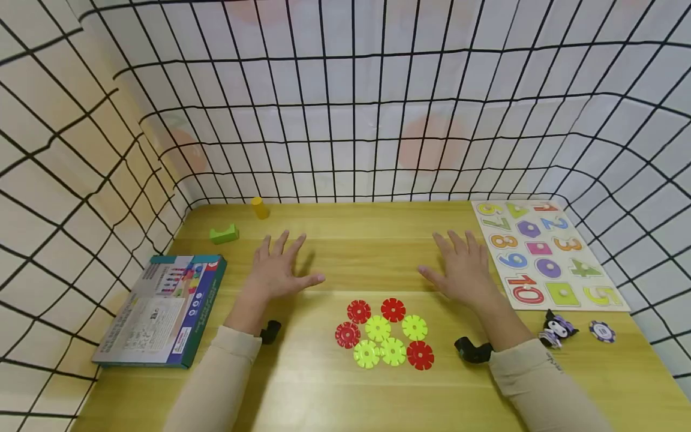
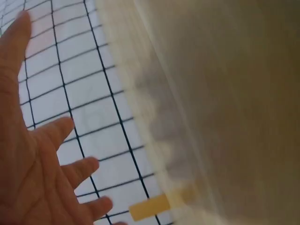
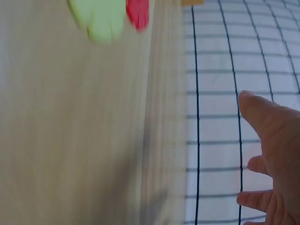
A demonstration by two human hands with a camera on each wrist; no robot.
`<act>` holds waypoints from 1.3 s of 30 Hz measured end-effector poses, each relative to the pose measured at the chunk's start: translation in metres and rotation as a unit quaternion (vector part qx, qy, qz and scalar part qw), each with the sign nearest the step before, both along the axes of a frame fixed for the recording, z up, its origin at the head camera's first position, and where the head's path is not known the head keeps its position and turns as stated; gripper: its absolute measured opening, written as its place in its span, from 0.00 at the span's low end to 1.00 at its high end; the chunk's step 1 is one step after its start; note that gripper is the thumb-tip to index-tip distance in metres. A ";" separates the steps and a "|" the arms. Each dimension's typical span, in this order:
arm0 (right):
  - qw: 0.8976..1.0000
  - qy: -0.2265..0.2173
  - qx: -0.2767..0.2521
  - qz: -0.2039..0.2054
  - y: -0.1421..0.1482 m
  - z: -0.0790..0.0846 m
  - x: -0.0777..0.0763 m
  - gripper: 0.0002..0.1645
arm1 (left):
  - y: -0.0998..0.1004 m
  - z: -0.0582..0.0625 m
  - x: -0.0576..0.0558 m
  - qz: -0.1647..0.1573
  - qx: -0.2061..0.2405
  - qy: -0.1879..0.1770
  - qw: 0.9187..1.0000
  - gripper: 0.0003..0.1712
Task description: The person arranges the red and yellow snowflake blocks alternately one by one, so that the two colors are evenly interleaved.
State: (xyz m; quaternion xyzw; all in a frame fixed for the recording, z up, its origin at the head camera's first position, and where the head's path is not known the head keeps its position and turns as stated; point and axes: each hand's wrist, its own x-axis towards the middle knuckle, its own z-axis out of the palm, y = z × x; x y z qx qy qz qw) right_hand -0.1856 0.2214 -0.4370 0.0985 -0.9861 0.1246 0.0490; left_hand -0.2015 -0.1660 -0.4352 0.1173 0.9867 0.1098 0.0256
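Observation:
Both hands hover over the wooden table with fingers spread, holding nothing. My left hand (image 1: 274, 273) is left of centre, nearest the green block and the boxed set; in the left wrist view its palm and fingers (image 2: 84, 172) show beside the grid. My right hand (image 1: 463, 270) is right of centre, close to the number board's left edge; its fingers (image 3: 255, 200) appear in the right wrist view. Between the forearms, nearer the front, lies a cluster of notched plastic discs: red discs (image 1: 393, 310) and yellow-green discs (image 1: 378, 328). Neither hand touches them.
At left lie a flat box (image 1: 156, 312), a green notched block (image 1: 224, 234) and a yellow cylinder (image 1: 260, 208). At right are a number puzzle board (image 1: 545, 258), a small character figure (image 1: 557, 330) and a poker chip (image 1: 601, 331). Black wire grid (image 1: 353, 126) encloses the table.

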 end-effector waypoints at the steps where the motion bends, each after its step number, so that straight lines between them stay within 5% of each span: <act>1: 1.000 0.003 -0.005 0.012 -0.003 -0.001 0.004 0.52 | 0.003 -0.002 0.003 -0.009 0.015 -0.009 1.000 0.59; 10: 0.992 -0.031 -0.054 0.114 -0.053 -0.004 0.046 0.44 | 0.044 -0.012 0.028 -0.083 0.128 -0.081 0.985 0.44; 17: 0.974 -0.109 -0.079 0.184 -0.084 -0.011 0.057 0.30 | 0.071 -0.017 0.040 -0.127 0.167 -0.117 0.971 0.30; 28: 0.975 -0.122 -0.066 0.171 -0.088 -0.018 0.060 0.24 | 0.089 -0.024 0.048 -0.098 0.141 -0.094 0.981 0.24; 35: 0.974 -0.130 -0.088 0.160 -0.090 -0.020 0.059 0.22 | 0.081 -0.026 0.042 -0.080 0.234 -0.128 0.960 0.16; 39: 0.971 -0.144 -0.103 0.161 -0.093 -0.018 0.059 0.22 | 0.058 -0.025 0.030 -0.033 0.271 -0.095 0.957 0.10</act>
